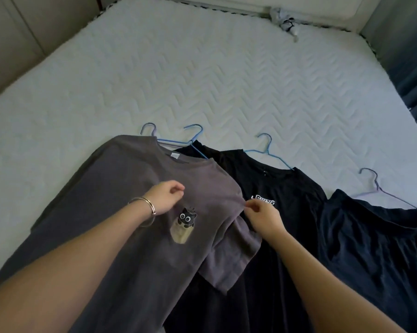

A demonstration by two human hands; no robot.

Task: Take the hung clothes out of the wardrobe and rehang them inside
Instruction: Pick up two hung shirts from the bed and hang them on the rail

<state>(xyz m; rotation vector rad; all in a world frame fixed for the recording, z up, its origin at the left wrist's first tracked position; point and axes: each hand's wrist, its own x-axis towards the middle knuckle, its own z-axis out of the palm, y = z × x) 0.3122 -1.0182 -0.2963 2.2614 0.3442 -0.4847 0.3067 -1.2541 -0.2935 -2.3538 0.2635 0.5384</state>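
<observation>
A grey T-shirt (121, 188) with a cat print lies on the bed, on a blue hanger (150, 129). My left hand (165, 199), with a bangle on the wrist, hovers over its chest with the fingers curled and no fabric visible in them. My right hand (262, 216) pinches the grey shirt's right shoulder edge where the sleeve begins. Beside it lies a black T-shirt (286, 188) with white lettering on a blue hanger (266, 146). Another blue hanger (194, 138) holds a black garment partly hidden under the grey shirt. A dark navy garment (370, 236) on a purple hanger (376, 186) lies at the right.
All the clothes rest on a white quilted mattress (202, 75). A small bundle of grey cloth (285, 22) sits at the far edge by the headboard. A beige wall or cabinet (15, 39) stands at the left, and a dark curtain (406, 56) hangs at the right.
</observation>
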